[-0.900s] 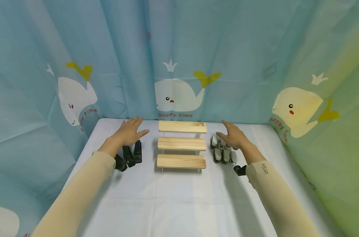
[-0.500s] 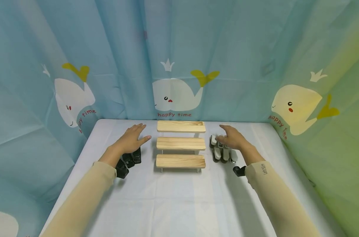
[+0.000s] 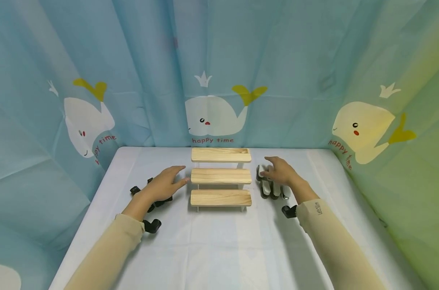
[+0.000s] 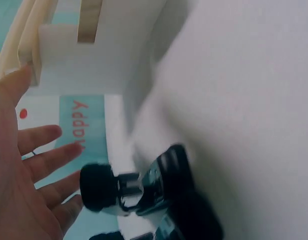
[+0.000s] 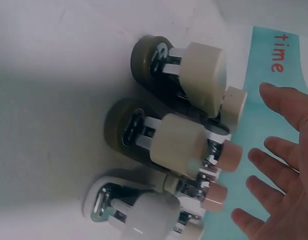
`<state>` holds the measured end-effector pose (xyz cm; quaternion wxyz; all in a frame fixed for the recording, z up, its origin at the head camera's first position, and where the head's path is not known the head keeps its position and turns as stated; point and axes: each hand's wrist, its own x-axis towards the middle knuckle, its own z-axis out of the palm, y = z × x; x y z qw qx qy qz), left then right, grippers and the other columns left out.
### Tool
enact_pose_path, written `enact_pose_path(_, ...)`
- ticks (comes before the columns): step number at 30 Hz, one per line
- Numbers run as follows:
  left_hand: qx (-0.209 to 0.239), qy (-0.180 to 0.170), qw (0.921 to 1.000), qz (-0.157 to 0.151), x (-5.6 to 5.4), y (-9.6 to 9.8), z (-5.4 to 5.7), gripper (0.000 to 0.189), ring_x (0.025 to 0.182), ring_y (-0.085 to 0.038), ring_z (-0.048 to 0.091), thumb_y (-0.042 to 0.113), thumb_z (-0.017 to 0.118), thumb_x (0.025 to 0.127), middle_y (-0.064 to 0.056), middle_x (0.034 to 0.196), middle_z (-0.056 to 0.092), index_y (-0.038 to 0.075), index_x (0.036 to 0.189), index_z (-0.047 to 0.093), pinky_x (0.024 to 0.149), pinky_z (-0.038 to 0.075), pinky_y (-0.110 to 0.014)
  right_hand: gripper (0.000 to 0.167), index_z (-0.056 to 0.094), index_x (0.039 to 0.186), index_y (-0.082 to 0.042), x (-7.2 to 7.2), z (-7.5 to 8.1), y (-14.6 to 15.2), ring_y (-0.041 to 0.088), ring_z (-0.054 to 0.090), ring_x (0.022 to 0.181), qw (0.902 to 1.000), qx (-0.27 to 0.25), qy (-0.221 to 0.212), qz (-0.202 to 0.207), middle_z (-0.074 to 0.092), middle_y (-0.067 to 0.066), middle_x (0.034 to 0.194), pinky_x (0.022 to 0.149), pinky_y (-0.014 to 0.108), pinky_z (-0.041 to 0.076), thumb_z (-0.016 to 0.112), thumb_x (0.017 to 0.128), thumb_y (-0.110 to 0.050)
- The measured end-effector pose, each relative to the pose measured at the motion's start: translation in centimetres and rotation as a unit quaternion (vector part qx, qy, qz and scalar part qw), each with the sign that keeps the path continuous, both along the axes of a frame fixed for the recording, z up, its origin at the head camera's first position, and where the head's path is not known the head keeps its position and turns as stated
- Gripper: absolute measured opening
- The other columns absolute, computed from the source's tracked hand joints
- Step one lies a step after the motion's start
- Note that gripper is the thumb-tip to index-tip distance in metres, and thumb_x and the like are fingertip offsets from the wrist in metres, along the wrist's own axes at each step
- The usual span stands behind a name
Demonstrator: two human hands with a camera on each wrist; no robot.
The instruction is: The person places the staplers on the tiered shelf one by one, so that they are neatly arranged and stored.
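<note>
Black staplers (image 4: 169,175): partly hidden from us under the left hand (image 3: 163,185) in the head view; blurred and cut off below in the left wrist view.
Pale staplers (image 5: 179,142): back row partly covered by the right hand (image 3: 282,172), head view.
Sleeves (image 3: 105,251): we lose both at that view's bottom edge.

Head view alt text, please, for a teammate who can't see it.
A person's left hand, partly hiding black staplers, and right hand, partly hiding pale-topped staplers, flank a wood-shelved three-tier rack on a pale table. A whale-print curtain hangs behind.
</note>
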<state>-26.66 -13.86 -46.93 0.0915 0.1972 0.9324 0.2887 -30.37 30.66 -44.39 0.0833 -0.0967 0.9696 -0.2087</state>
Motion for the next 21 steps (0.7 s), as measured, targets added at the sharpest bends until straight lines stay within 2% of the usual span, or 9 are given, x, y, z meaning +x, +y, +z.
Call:
enact_pose_path(6,0.008,0.007,0.9999,0.0,0.9,0.4,-0.4,0.071,0.155,-0.038,0.032,0.06,0.048,0.105,-0.014,0.164,0.04,0.015,0.159,0.04,0.126,0.028,-0.058,0.073,0.038,0.156,0.003,-0.2,-0.3,-0.3,0.053,0.035,0.146,0.9999,0.009,0.015,-0.001,0.038,0.032,0.159,0.119,0.067,0.031,0.069,0.1,-0.031)
enact_pose_path(13,0.026,0.023,0.9993,-0.011,1.7,1.0,-1.2,0.07,0.152,-0.036,0.038,0.058,0.051,0.105,-0.013,0.161,0.045,0.012,0.157,0.044,0.124,0.032,-0.056,0.072,0.041,0.155,0.005,-0.5,-1.0,-0.4,0.053,0.038,0.145,0.9997,0.016,0.02,0.0,0.042,0.032,0.157,0.119,0.065,0.034,0.071,0.099,-0.03)
enact_pose_path(21,0.001,0.049,0.9986,-0.02,3.9,2.4,-1.8,0.072,0.152,-0.039,0.038,0.055,0.053,0.105,-0.02,0.16,0.044,0.006,0.156,0.042,0.123,0.034,-0.056,0.072,0.042,0.154,0.005,-0.4,-2.1,-0.4,0.053,0.039,0.145,0.9998,0.013,0.012,0.008,0.043,0.032,0.156,0.118,0.065,0.035,0.071,0.098,-0.029)
